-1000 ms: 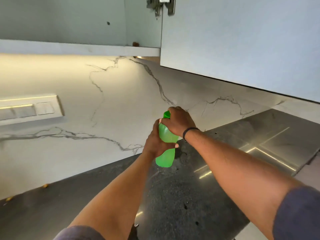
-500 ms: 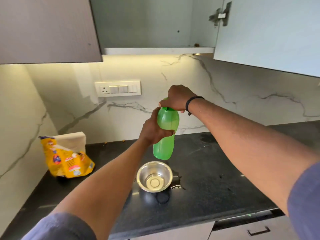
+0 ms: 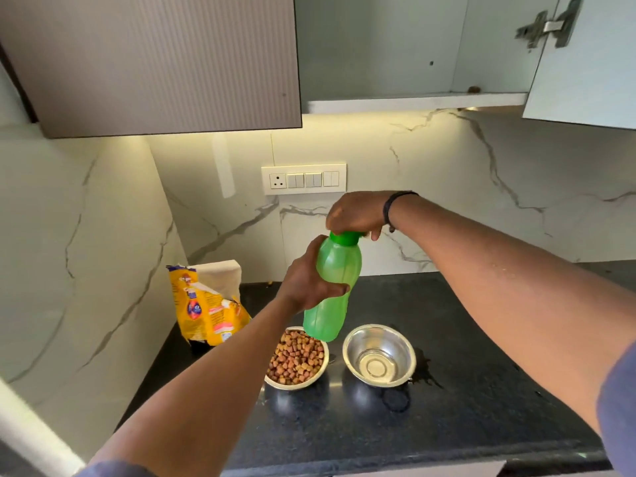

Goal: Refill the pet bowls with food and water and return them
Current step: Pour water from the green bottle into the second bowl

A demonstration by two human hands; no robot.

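I hold a green plastic bottle (image 3: 335,287) upright above the black counter. My left hand (image 3: 306,280) grips its body from the left. My right hand (image 3: 358,213) is curled over the darker green cap (image 3: 346,237) on top. Below the bottle stand two steel bowls. The left bowl (image 3: 296,359) is full of brown kibble. The right bowl (image 3: 379,355) holds a little clear water at its bottom.
A yellow pet food bag (image 3: 206,304) stands open by the left wall. Water is spilled on the black counter (image 3: 464,390) right of the water bowl. Above hang a closed cabinet (image 3: 155,63) and an open one, its door (image 3: 585,63) swung out. A switch panel (image 3: 304,179) sits on the backsplash.
The view has dropped and swung left, bringing the counter, both bowls and the food bag into sight. Both hands keep their hold on the bottle and cap.
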